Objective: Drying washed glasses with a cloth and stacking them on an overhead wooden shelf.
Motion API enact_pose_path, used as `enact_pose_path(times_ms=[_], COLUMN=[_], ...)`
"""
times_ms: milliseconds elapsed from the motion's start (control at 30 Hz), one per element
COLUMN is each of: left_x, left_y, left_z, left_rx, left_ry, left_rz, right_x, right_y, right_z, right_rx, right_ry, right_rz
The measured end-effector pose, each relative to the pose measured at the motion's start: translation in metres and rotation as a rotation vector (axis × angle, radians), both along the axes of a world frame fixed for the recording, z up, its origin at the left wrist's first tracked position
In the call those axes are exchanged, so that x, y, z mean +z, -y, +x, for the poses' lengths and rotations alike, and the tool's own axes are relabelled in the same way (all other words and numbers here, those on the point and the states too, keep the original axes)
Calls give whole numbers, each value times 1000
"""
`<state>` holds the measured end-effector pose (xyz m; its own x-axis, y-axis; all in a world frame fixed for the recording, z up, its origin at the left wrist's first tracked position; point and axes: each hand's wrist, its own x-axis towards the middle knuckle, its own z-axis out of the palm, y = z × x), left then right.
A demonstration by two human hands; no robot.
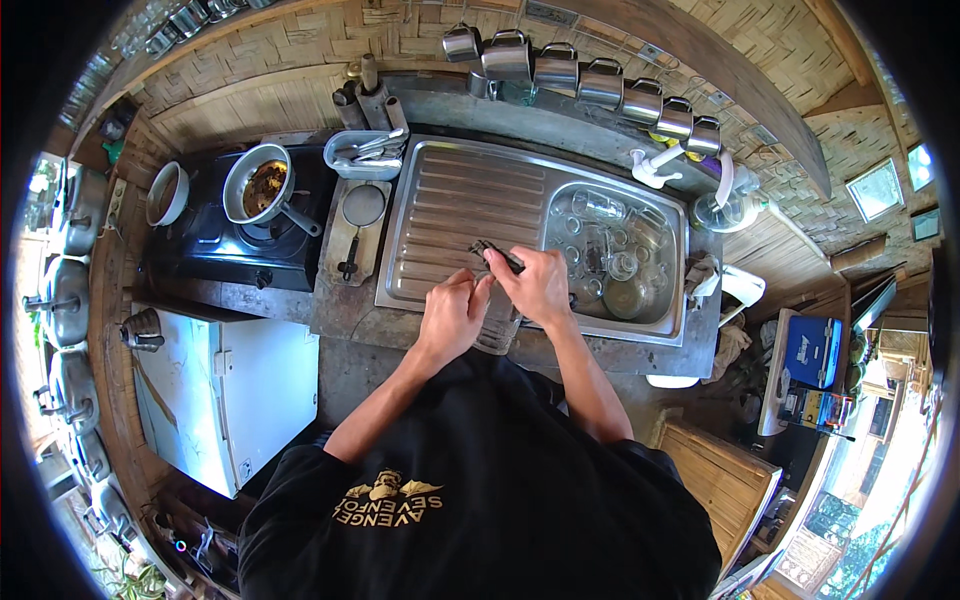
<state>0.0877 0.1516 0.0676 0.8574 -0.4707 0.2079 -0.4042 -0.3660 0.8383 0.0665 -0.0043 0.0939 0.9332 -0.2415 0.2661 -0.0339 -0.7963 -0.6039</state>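
Note:
My left hand [452, 318] is closed, its thumb against the upper part of a clear glass container [497, 327] that hangs between my hands, in front of the counter edge. Whether the container is a jar or a bottle is hard to make out, since my fingers cover its top. In my right hand [538, 288] is a small dark, rough-looking piece [497, 255], perhaps a scrubber, pinched just above the container. Both hands are over the front edge of the steel sink's ribbed drainboard [465, 205]. Right of them, the sink basin [560, 312] holds several glasses and glass jars [622, 262].
A white tap [655, 167] stands behind the basin, below a row of hanging metal mugs [602, 82]. On the left are a strainer [363, 206], a cutlery tub [350, 172] and a black stove [190, 250] bearing a pan [238, 187]. A white freezer [270, 390] stands below.

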Motion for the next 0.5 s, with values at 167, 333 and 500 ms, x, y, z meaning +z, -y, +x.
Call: enact_pose_path(times_ms=[167, 333, 500], left_x=[1, -5, 4], left_y=[-10, -20, -21], left_z=[10, 8, 3], left_rx=[-2, -4, 35], left_ry=[-498, -1076, -1332], left_rz=[-193, -522, -686], right_x=[2, -3, -14], right_y=[5, 2, -10], right_z=[-2, -12, -9], right_rx=[12, -74, -131], right_ry=[49, 7, 166], right_rz=[383, 838, 1181])
